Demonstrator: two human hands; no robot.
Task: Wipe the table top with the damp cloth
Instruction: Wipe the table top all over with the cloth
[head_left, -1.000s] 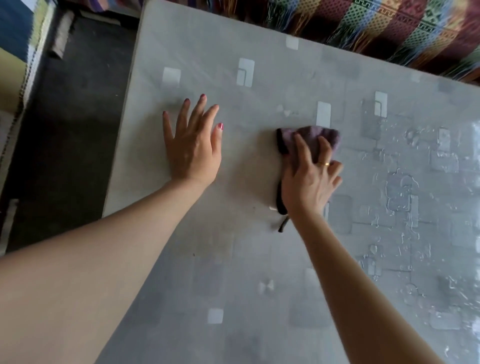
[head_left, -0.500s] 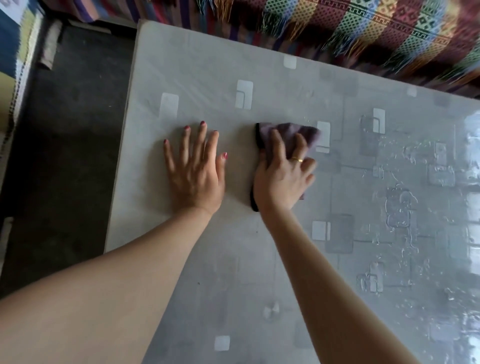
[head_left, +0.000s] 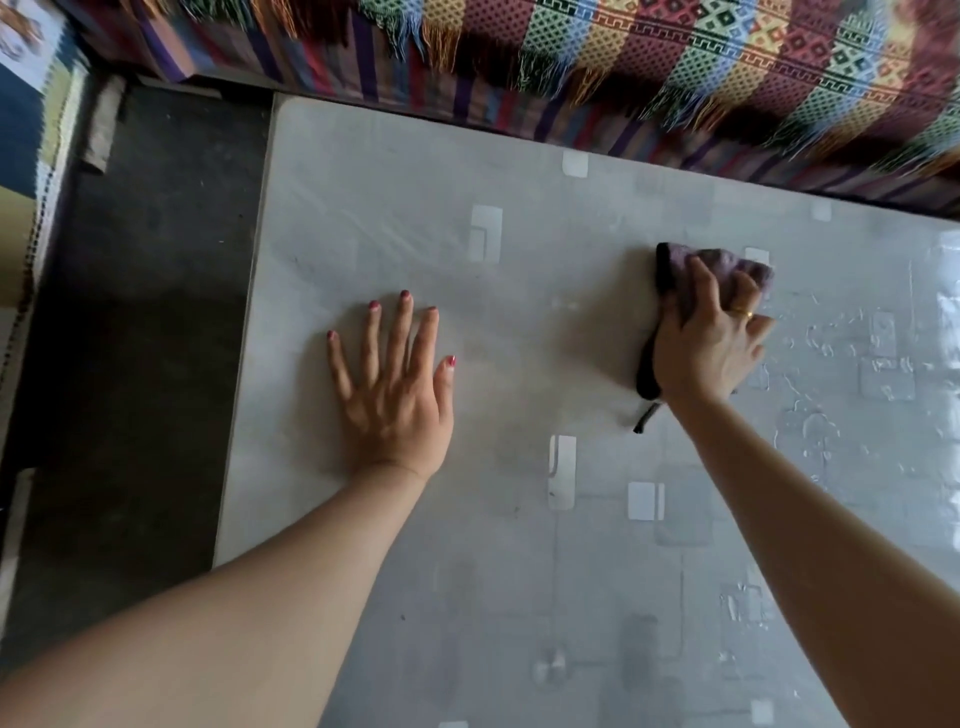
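1. A person leans over a pale grey table (head_left: 519, 332), seen from above through a camera on their head. Both bare arms reach forward onto the top.
2. The right hand (head_left: 706, 343) presses down on a bunched purple cloth (head_left: 727, 265) with a dark edge. The fingers curl over it, so it is gripped as well as pushed. It sits towards the far right of the table, the likely reason for the long reach.
3. The left hand (head_left: 395, 384) lies flat on the table, fingers straight and spread, holding nothing. It is well apart from the cloth, and probably props the body during the lean.
4. Right of the cloth the surface shines with beads and streaks of water (head_left: 810, 415). Left of it the top looks dull and dry. I judge the wiping to be partway done.
5. Beyond the far edge hangs a bright woven blanket (head_left: 675, 62) with fringe. A dark floor (head_left: 145, 312) runs along the left side.
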